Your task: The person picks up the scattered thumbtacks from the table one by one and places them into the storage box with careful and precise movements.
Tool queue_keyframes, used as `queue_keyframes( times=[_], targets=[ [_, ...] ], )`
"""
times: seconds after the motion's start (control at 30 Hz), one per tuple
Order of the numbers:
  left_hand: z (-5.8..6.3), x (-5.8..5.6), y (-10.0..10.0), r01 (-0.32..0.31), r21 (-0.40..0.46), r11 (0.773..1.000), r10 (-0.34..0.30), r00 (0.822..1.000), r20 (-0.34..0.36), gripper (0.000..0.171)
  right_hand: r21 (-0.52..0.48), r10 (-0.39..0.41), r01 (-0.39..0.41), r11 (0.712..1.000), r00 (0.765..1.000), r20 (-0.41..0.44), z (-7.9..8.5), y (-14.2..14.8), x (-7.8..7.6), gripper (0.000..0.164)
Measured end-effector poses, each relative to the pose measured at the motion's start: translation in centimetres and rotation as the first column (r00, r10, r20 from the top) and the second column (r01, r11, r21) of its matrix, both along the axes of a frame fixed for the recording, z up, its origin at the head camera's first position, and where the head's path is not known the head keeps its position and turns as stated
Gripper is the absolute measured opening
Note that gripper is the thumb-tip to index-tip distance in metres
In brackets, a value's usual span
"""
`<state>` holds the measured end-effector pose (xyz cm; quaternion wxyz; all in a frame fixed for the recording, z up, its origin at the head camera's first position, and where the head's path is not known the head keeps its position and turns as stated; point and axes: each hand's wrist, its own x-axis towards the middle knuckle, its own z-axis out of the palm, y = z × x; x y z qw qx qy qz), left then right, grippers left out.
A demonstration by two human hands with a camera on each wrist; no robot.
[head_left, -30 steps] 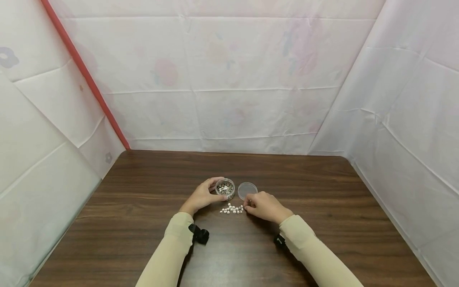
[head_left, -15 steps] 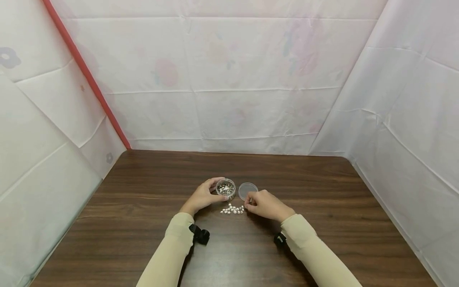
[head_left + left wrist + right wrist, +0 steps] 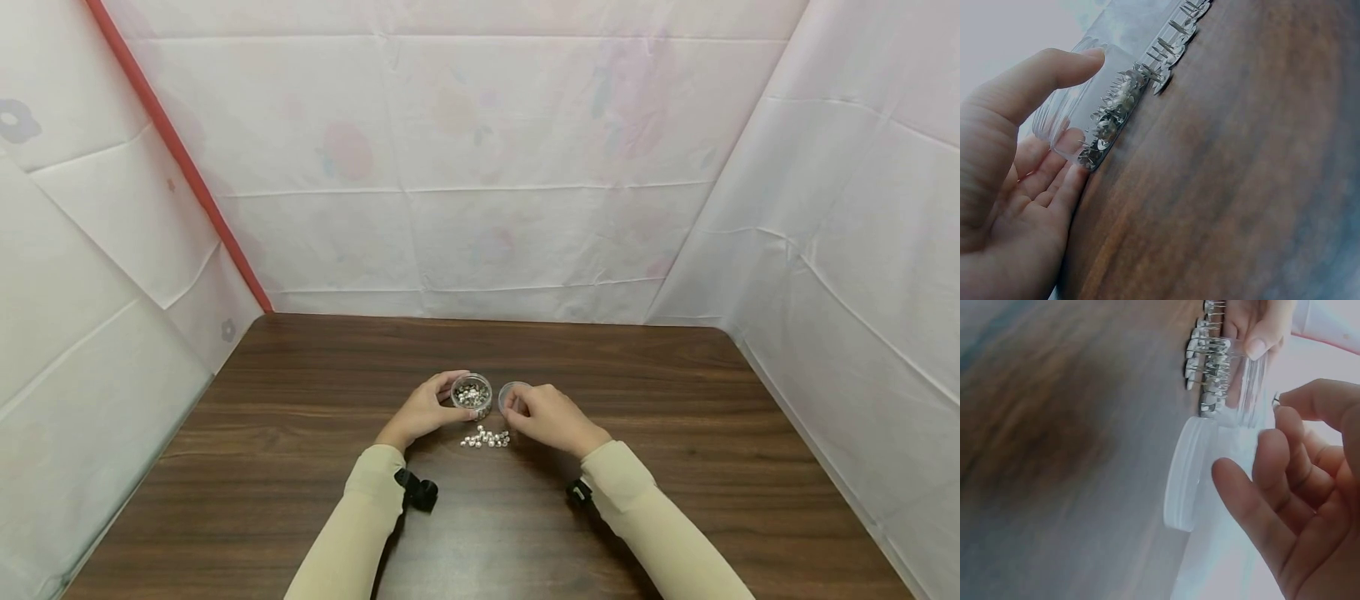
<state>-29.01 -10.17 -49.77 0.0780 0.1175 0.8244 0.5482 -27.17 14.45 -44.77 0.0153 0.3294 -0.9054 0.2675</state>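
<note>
A clear round jar (image 3: 472, 400) with several silver thumbtacks inside stands on the table, uncovered. My left hand (image 3: 426, 410) grips its side, thumb near me and fingers behind, as the left wrist view also shows. Just in front of the jar, a cluster of loose thumbtacks (image 3: 485, 437) lies on the wood, pins upward in the left wrist view (image 3: 1169, 50). Between thumb and index finger, my right hand (image 3: 555, 421) pinches a single thumbtack (image 3: 1276, 400), raised off the table. That hand partly covers the clear lid (image 3: 1182, 478), which lies right of the jar.
The dark wooden table (image 3: 337, 358) extends around both hands. White patterned cloth (image 3: 465, 167) hangs behind it and at both sides, with a red strip (image 3: 180, 154) along the left corner. Each wrist carries a small black camera (image 3: 425, 494).
My right hand has moved forward and up, from the right end of the loose thumbtacks to over the lid. The left hand and the jar have stayed in place.
</note>
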Motion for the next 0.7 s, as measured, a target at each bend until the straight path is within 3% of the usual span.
queue_keyframes(
  times=[0.17, 0.37, 0.6, 0.7],
  targets=[
    [0.4, 0.2, 0.0, 0.008, 0.001, 1.0, -0.008, 1.0, 0.014, 0.076, 0.012, -0.03, 0.03, 0.999, 0.999, -0.044, 0.5, -0.8, -0.5, 0.005],
    [2.9, 1.7, 0.3, 0.028, 0.005, 1.0, -0.028, 1.0, 0.01, 0.074, 0.071, -0.076, 0.08, 0.994, 0.995, -0.058, 1.0, -1.8, -1.0, 0.004],
    [0.6, 0.5, 0.0, 0.021, -0.017, 1.0, -0.021, 1.0, -0.016, 0.076, 0.112, -0.106, 0.113, 0.987, 0.993, -0.058, 1.3, -2.9, -1.7, 0.005],
    [0.5, 0.3, 0.0, 0.008, -0.011, 1.0, -0.008, 1.0, 0.01, 0.076, 0.125, -0.102, 0.11, 0.986, 0.993, -0.064, 1.3, -3.3, -2.0, 0.006]
  ],
)
